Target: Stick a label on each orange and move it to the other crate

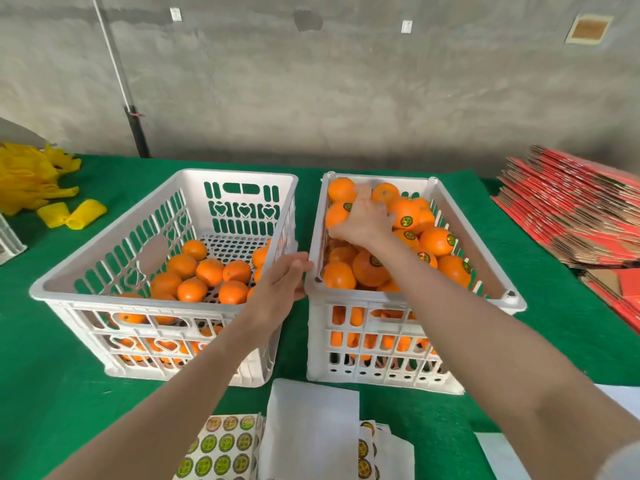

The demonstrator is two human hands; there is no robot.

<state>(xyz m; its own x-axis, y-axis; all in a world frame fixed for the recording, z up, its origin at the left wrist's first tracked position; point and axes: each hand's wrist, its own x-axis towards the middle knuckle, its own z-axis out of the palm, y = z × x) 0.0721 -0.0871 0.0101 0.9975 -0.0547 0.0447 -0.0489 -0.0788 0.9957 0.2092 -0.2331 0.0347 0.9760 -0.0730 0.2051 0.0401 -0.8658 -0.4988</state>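
Sticker sheet (pixel 221 452) nearest, at bottom edge of the green desk (pixel 52 375): rows of round green-and-gold labels, lower part cut off by the frame. Beside it white backing paper (pixel 311 427) and a second label strip (pixel 367 448), partly tucked under the paper.

Left hand (pixel 280 285): fingers nearly straight and held together, holding nothing. Tips meet the near left corner rim of the right crate (pixel 512 299), in the gap between the two crates. Thumb side hidden. Forearm runs up from lower left, crossing the front corner of the left crate (pixel 166 299).

Right hand (pixel 363 220): palm down inside the right crate, fingers splayed and close to straight, lying on top of the pile. One finger points toward the far wall, another rests against a labelled orange (pixel 405 213). What sits under the palm is hidden; no clear grip on any fruit. Forearm stretches in from lower right over the crate's near rim.

Right crate: heaped, several oranges showing round labels. Lower layers visible only through the slots.

Left crate: a single layer of unlabelled oranges (pixel 209 271) on the near and right parts of the perforated floor; those by the right wall partly hidden behind the left hand.

Periphery: yellow foam nets (pixel 27 181) far left, flattened red cartons (pixel 571 209) stacked far right, both cut by the frame.
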